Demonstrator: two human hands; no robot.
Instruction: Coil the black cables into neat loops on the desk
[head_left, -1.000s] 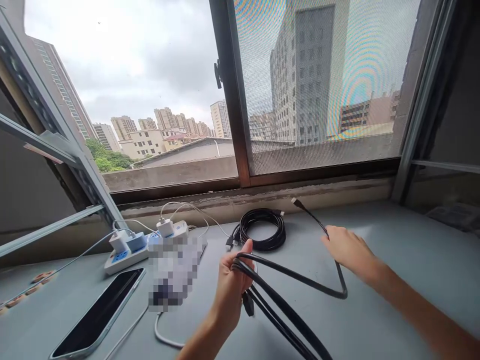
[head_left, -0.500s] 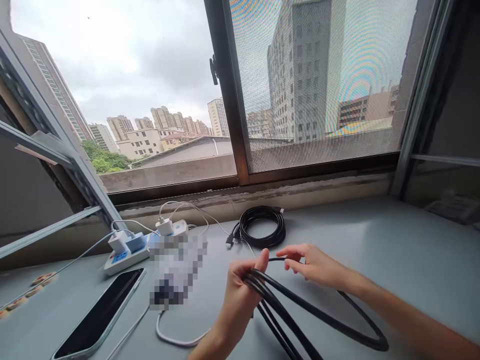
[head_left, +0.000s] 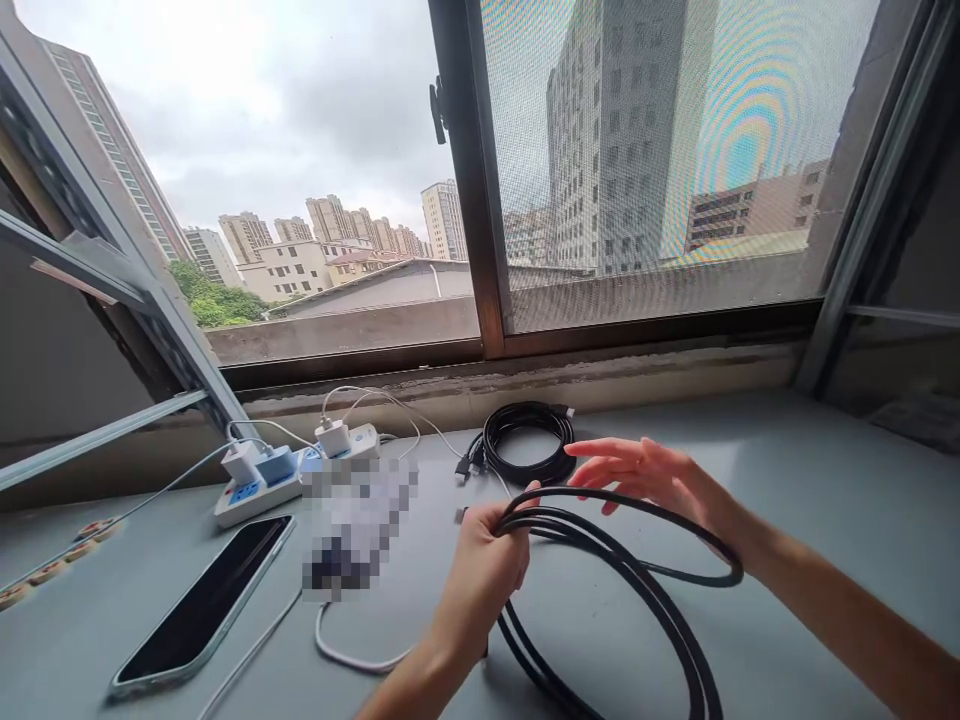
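Note:
My left hand (head_left: 491, 545) is closed around several loops of a thick black cable (head_left: 637, 565), above the grey table. The loops spread out to the right and down past the lower edge of the view. A connector end (head_left: 460, 515) shows just beside the left hand's knuckles. Behind the loops, my right hand (head_left: 660, 485) has its fingers stretched and apart, holding nothing; the top loop passes in front of its wrist. Farther back lies a coiled black cable (head_left: 491, 455) with plugs at its ends, flat on the table.
At the left stands a white power strip (head_left: 259, 500) with chargers and white cords plugged in. A phone (head_left: 206, 605) lies in front of it, near a pixelated patch. A window (head_left: 487, 330) rises behind the table (head_left: 840, 520), with metal frame posts at both sides.
My right hand has let go of the cable and moved right and up, its fingers spreading. The held loops have opened wider. The view has shifted slightly.

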